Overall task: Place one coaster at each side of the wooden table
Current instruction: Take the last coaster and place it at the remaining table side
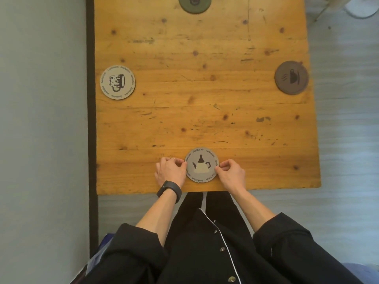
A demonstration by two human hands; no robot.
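At near edge of wooden table (205,89): round grey teapot coaster (202,165) w/ ring of text, lying flat, pinched at rims by left hand (170,170) & right hand (230,172).

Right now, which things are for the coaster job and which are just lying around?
For the job: teapot coaster pinched by left hand and right hand; mug coaster; brown cup coaster; green coaster; wooden table.

Just around: black wristband; white slipper on the floor.
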